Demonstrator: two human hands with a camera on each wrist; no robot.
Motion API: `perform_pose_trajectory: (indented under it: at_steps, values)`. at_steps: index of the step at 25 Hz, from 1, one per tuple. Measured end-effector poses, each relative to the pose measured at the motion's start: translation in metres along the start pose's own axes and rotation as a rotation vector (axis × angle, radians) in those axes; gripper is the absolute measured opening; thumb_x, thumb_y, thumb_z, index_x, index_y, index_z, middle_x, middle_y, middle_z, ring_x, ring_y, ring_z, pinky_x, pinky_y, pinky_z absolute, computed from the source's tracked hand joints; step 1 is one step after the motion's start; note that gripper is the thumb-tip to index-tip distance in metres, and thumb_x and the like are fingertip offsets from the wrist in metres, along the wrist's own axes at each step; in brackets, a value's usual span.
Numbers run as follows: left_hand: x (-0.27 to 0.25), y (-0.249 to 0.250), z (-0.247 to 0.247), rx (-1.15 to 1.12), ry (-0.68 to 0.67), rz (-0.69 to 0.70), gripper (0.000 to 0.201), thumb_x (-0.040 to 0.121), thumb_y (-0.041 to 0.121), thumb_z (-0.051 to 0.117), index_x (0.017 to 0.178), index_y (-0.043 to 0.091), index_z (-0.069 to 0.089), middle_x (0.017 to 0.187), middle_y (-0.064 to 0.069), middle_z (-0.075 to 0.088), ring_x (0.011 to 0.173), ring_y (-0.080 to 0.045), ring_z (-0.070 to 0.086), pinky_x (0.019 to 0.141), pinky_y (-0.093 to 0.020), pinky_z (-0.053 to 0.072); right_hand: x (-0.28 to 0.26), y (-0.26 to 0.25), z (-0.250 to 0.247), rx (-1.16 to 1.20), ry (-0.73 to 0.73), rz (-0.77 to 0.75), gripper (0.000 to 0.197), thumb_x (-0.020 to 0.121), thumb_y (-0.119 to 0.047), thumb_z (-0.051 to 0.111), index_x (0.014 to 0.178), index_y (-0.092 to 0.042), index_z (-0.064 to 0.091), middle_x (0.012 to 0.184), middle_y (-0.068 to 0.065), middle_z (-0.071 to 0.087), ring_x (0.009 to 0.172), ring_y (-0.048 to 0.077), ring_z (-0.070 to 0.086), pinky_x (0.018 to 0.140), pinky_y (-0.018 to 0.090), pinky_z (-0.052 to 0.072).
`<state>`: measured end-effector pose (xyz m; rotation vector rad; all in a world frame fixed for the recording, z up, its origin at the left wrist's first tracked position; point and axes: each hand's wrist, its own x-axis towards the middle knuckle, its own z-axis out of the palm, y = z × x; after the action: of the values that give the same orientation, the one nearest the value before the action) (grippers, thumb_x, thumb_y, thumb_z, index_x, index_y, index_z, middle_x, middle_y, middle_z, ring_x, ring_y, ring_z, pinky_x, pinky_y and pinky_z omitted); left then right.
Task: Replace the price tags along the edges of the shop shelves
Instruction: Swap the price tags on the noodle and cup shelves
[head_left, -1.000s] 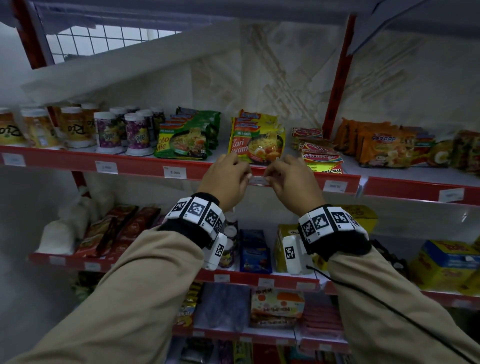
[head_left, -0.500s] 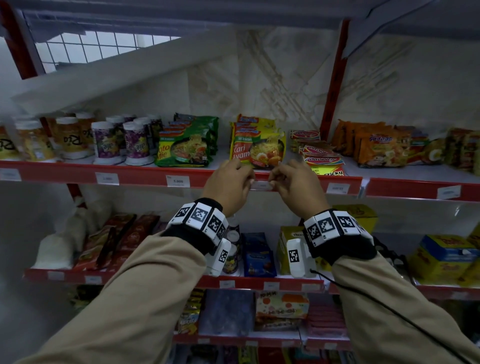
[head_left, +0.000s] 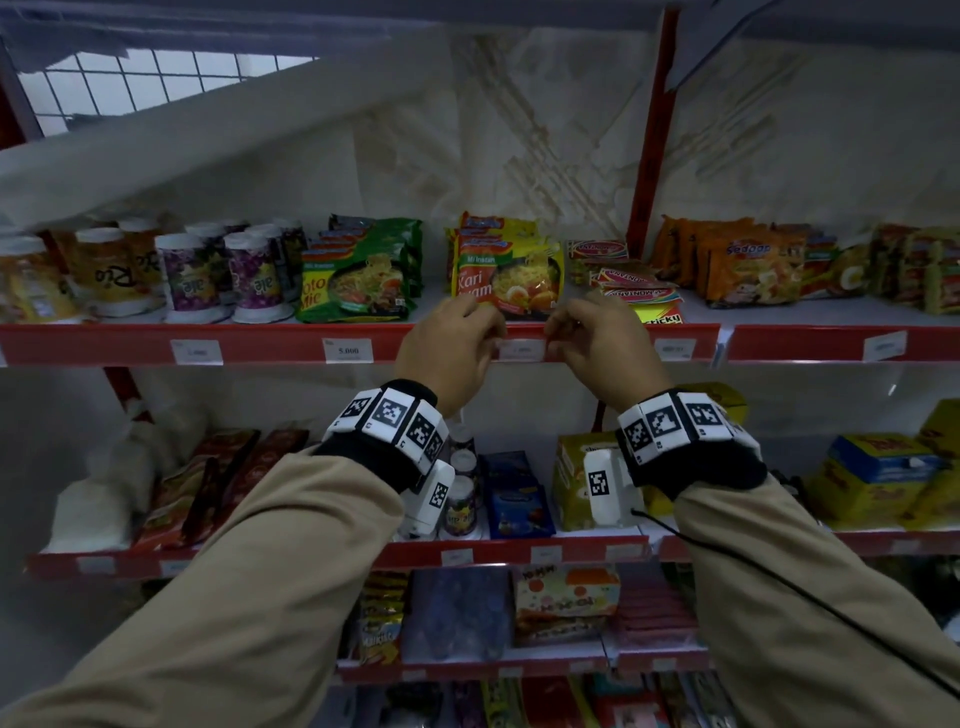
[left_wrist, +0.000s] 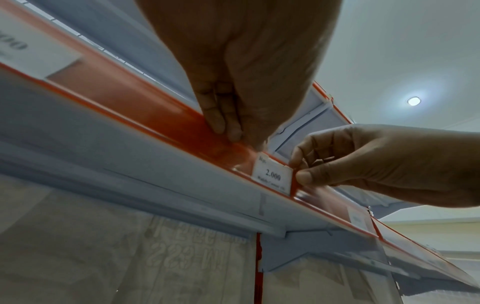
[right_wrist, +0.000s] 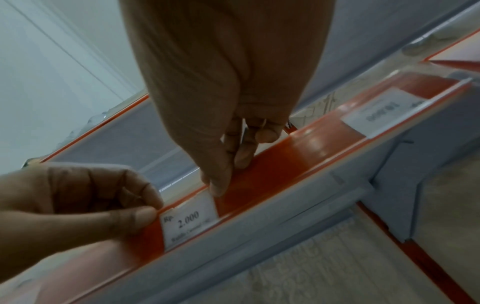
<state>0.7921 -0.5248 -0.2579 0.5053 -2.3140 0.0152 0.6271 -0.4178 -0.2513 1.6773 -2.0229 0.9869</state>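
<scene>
A white price tag (head_left: 519, 349) printed "2.000" sits in the red edge strip (head_left: 260, 343) of the noodle shelf. My left hand (head_left: 491, 343) pinches at its upper left corner, fingers curled, as the right wrist view shows: left hand (right_wrist: 153, 211), price tag (right_wrist: 189, 224). My right hand (head_left: 553, 338) pinches the tag's right edge between thumb and fingers; in the left wrist view the right hand (left_wrist: 298, 170) is at the tag (left_wrist: 271, 175). Whether the fingers also catch the strip's clear cover I cannot tell.
Other white tags sit along the same strip, one marked 5.000 (head_left: 348, 351) to the left and one (head_left: 674, 348) to the right. Noodle packs (head_left: 506, 275) and cups (head_left: 254, 275) stand right behind the edge. A red upright (head_left: 647, 156) rises at right. Lower shelves hold boxes.
Both hands stay at the same tag. They have drawn slightly apart, so more of the tag shows between them. My head has shifted a little.
</scene>
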Motion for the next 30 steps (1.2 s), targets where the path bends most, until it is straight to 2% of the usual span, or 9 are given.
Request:
perform_pose_trajectory:
  at_steps: [1, 4, 7, 12, 16, 19, 23, 26, 30]
  values:
    - [-0.007, 0.010, 0.003, 0.032, 0.013, 0.041, 0.012, 0.091, 0.019, 0.055, 0.097, 0.011, 0.062, 0.099, -0.007, 0.058, 0.093, -0.026, 0.051, 0.074, -0.041, 0.044, -0.016, 0.004, -0.007, -0.058, 0.034, 0.013, 0.018, 0.075, -0.008, 0.072, 0.091, -0.017, 0.068, 0.093, 0.004, 0.059, 0.094, 0.026, 0.051, 0.079, 0.034, 0.043]
    - [-0.008, 0.008, 0.004, 0.207, 0.072, 0.040, 0.013, 0.087, 0.024, 0.057, 0.091, 0.013, 0.065, 0.097, -0.006, 0.058, 0.094, -0.029, 0.049, 0.078, -0.038, 0.035, -0.022, 0.017, -0.012, -0.163, 0.045, 0.044, 0.019, 0.076, -0.013, 0.071, 0.094, -0.018, 0.067, 0.097, 0.006, 0.060, 0.098, 0.030, 0.048, 0.084, 0.041, 0.041]
    - [-0.003, 0.006, 0.000, 0.277, 0.062, 0.031, 0.015, 0.085, 0.026, 0.057, 0.089, 0.015, 0.066, 0.101, -0.007, 0.057, 0.096, -0.028, 0.048, 0.080, -0.038, 0.034, -0.027, 0.023, -0.017, -0.248, 0.039, 0.077, 0.020, 0.076, -0.019, 0.072, 0.094, -0.020, 0.067, 0.100, 0.002, 0.061, 0.102, 0.030, 0.046, 0.084, 0.040, 0.039]
    - [0.013, 0.043, 0.019, 0.212, -0.087, 0.073, 0.028, 0.088, 0.029, 0.053, 0.113, 0.019, 0.060, 0.112, -0.003, 0.055, 0.109, -0.025, 0.046, 0.088, -0.037, 0.037, -0.035, 0.055, -0.044, -0.310, 0.050, 0.092, 0.015, 0.077, -0.022, 0.072, 0.090, -0.018, 0.066, 0.100, 0.002, 0.063, 0.101, 0.028, 0.046, 0.083, 0.041, 0.040]
    - [0.022, 0.080, 0.042, 0.213, -0.174, 0.135, 0.042, 0.091, 0.033, 0.050, 0.131, 0.018, 0.050, 0.121, -0.005, 0.049, 0.114, -0.024, 0.041, 0.092, -0.036, 0.037, -0.037, 0.081, -0.055, -0.252, 0.053, 0.072, 0.018, 0.078, -0.022, 0.074, 0.090, -0.013, 0.064, 0.095, 0.006, 0.060, 0.096, 0.028, 0.046, 0.079, 0.033, 0.033]
    - [0.026, 0.100, 0.055, 0.275, -0.197, 0.153, 0.050, 0.092, 0.035, 0.050, 0.139, 0.019, 0.042, 0.126, -0.004, 0.046, 0.115, -0.024, 0.040, 0.090, -0.035, 0.035, -0.040, 0.090, -0.053, -0.229, 0.061, 0.051, 0.021, 0.076, -0.017, 0.075, 0.091, -0.012, 0.061, 0.097, 0.007, 0.058, 0.097, 0.027, 0.046, 0.074, 0.029, 0.030]
    - [0.027, 0.108, 0.063, 0.292, -0.151, 0.130, 0.046, 0.090, 0.032, 0.051, 0.134, 0.018, 0.048, 0.121, -0.006, 0.049, 0.111, -0.025, 0.041, 0.085, -0.035, 0.034, -0.044, 0.093, -0.050, -0.209, 0.103, -0.006, 0.020, 0.078, -0.015, 0.073, 0.093, -0.009, 0.062, 0.095, 0.010, 0.060, 0.095, 0.031, 0.049, 0.069, 0.029, 0.032]
    - [0.029, 0.110, 0.066, 0.249, -0.099, 0.122, 0.037, 0.088, 0.027, 0.053, 0.123, 0.015, 0.056, 0.114, -0.007, 0.053, 0.106, -0.026, 0.045, 0.082, -0.035, 0.035, -0.046, 0.092, -0.051, -0.232, 0.074, -0.042, 0.016, 0.082, -0.016, 0.068, 0.095, -0.007, 0.064, 0.096, 0.011, 0.061, 0.095, 0.032, 0.049, 0.071, 0.038, 0.042]
    - [0.033, 0.114, 0.070, 0.184, -0.076, 0.101, 0.029, 0.088, 0.023, 0.054, 0.113, 0.010, 0.060, 0.110, -0.008, 0.054, 0.102, -0.025, 0.046, 0.082, -0.035, 0.039, -0.047, 0.090, -0.052, -0.323, 0.008, -0.052, 0.017, 0.084, -0.016, 0.061, 0.098, -0.007, 0.062, 0.100, 0.012, 0.057, 0.097, 0.031, 0.045, 0.074, 0.039, 0.039]
